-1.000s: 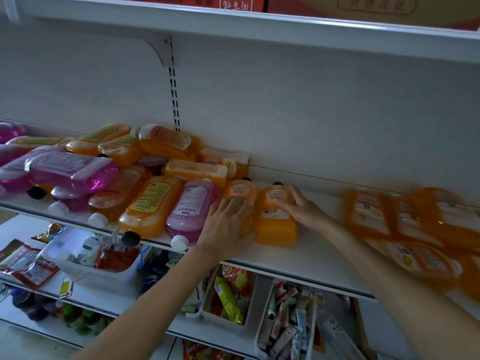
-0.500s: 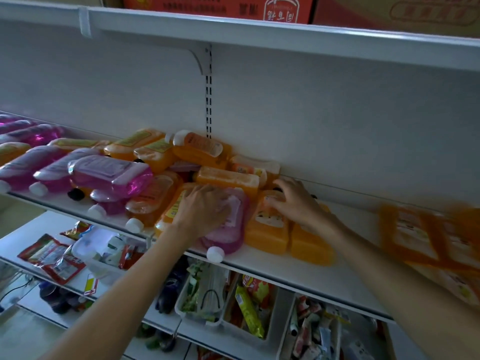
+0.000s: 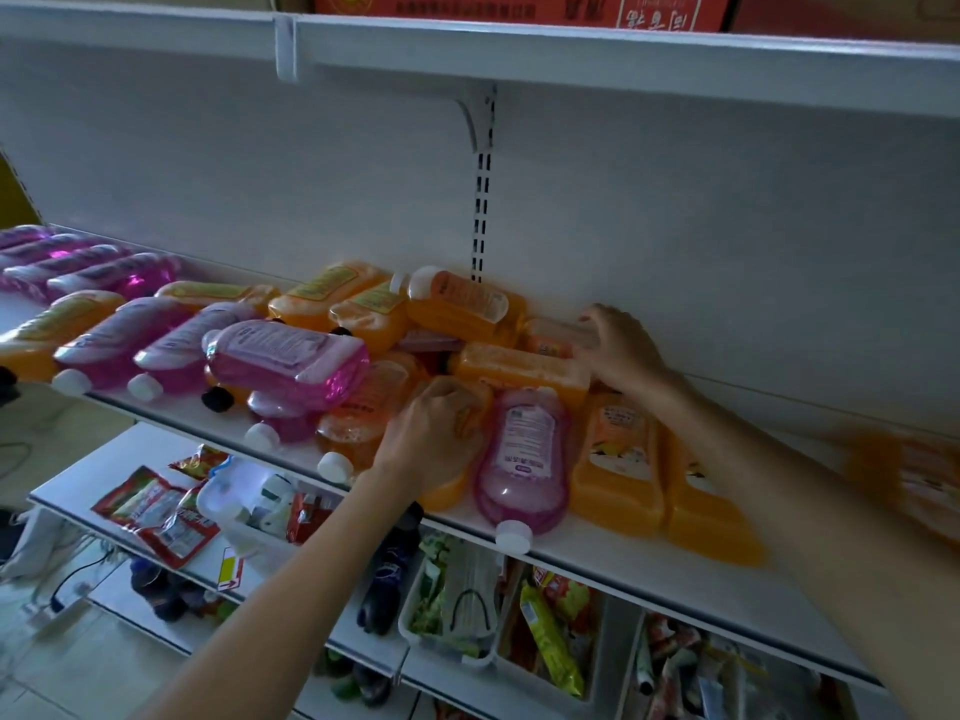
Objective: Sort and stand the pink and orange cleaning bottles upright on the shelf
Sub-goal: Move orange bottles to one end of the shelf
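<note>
Pink and orange cleaning bottles lie jumbled on their sides on the white shelf (image 3: 675,576). My left hand (image 3: 431,433) curls over an orange bottle (image 3: 447,493) lying near the front edge. Right of it lies a pink bottle (image 3: 524,459), its white cap pointing off the edge. Two orange bottles (image 3: 618,459) lie flat beside that one. My right hand (image 3: 618,345) reaches to the back wall and grips the end of a small orange bottle (image 3: 548,341). Another pink bottle (image 3: 285,361) rests on top of the pile at left.
A row of pink bottles (image 3: 93,267) lies at the far left of the shelf. Blurred orange bottles (image 3: 914,480) sit at the right edge. The shelf below holds white bins (image 3: 452,657) of snack packets. An upper shelf (image 3: 519,49) carries red cartons overhead.
My right hand left the front orange bottles and moved back to the bottle by the wall. My left hand shifted left, off the pink bottle onto an orange one. The view panned left.
</note>
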`<act>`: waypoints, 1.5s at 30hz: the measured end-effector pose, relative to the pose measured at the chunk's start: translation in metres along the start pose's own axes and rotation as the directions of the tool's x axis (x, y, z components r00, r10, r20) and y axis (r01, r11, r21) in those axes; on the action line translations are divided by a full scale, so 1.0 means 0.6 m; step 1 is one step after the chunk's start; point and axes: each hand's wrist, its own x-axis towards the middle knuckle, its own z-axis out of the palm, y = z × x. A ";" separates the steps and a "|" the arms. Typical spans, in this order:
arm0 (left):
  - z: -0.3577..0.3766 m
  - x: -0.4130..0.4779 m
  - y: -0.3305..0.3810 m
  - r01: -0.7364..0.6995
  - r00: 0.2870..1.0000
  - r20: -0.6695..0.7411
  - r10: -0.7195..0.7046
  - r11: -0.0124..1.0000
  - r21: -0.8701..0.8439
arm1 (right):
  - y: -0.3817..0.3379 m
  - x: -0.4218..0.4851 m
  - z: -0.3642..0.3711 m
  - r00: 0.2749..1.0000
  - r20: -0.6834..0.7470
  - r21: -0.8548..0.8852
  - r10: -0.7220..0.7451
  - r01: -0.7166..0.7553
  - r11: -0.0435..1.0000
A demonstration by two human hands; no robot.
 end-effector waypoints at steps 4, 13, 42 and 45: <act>0.000 0.005 -0.002 0.003 1.000 0.003 -0.002 1.000 -0.015 | 0.002 0.030 -0.004 0.975 0.198 0.024 0.099 -0.106 0.994; 0.005 0.006 -0.003 -0.014 0.999 -0.037 0.014 1.000 -0.023 | -0.013 0.064 0.003 0.943 0.289 -0.352 0.163 -0.054 0.934; 0.052 0.023 0.244 -0.118 0.992 -0.035 0.125 0.753 -0.647 | 0.050 -0.137 -0.179 0.991 0.006 0.751 0.136 -0.094 0.654; 0.082 0.012 0.301 -0.124 0.992 -0.088 0.088 0.664 -0.737 | 0.071 -0.178 -0.194 0.998 0.050 0.719 0.045 -0.067 0.692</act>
